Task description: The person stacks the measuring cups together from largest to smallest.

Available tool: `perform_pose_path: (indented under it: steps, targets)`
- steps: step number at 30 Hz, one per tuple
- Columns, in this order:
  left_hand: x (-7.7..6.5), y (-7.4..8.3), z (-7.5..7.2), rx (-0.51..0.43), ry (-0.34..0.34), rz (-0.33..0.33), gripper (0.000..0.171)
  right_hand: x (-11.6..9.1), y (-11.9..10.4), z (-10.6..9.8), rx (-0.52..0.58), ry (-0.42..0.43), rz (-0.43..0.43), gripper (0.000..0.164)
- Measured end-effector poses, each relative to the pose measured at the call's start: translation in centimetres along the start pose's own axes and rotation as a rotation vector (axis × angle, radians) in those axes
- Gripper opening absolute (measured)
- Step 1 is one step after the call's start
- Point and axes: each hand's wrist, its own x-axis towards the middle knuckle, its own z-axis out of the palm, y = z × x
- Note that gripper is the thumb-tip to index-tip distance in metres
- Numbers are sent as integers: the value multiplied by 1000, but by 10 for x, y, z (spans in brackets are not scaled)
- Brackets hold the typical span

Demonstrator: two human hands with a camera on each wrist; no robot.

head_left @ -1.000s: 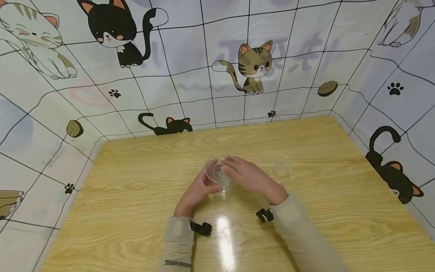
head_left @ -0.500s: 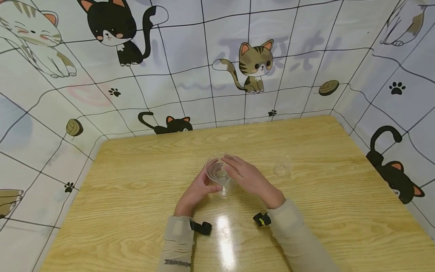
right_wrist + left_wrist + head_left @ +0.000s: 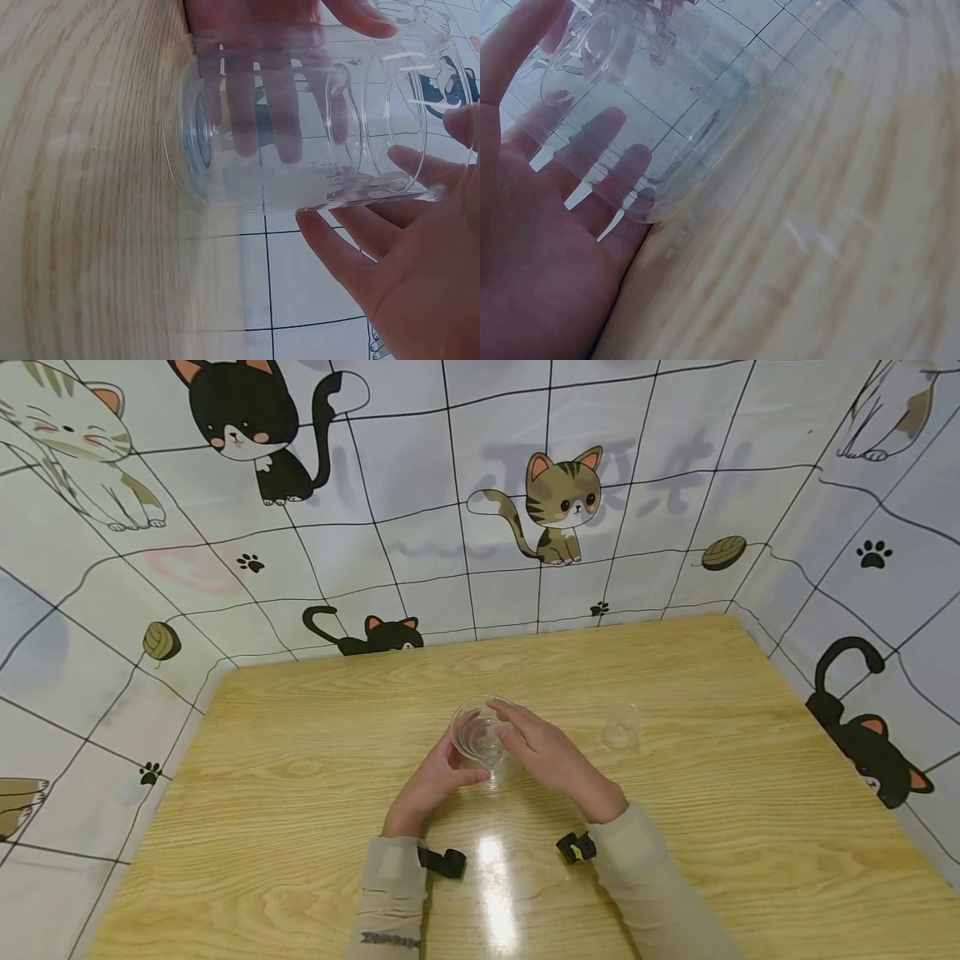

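Note:
A clear glass beaker (image 3: 480, 747) with a spout and faint print stands upright on the wooden table. Inside the beaker (image 3: 262, 180) in the right wrist view, further curved glass edges show. My left hand (image 3: 438, 781) grips it from the left, thumb in front; its fingers (image 3: 604, 127) show through the glass. My right hand (image 3: 551, 756) lies along the beaker's right upper side with fairly straight fingers, fingertips and thumb at the rim. In the right wrist view, this right hand (image 3: 412, 262) touches near the mouth, its thumb above the rim.
A small clear glass vessel (image 3: 621, 728) stands on the table (image 3: 300, 760), right of the hands. Cloth walls (image 3: 420, 552) printed with cats and grid lines enclose the table's back and sides.
The right hand's fingers and thumb have shifted slightly outward from over the beaker's mouth to its right rim, and the right forearm has moved a little left. The left hand holds still.

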Motion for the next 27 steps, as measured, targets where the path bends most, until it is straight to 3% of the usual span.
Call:
perform_pose_path:
  steps: [12, 27]
  targets:
    - [0, -1, 0, -14, 0, 18, 85, -1, 2, -2, 65, -12, 13, 50]
    - [0, 0, 0, -24, -7, 0, 85, -5, 5, -17, 50, -10, 39, 53]
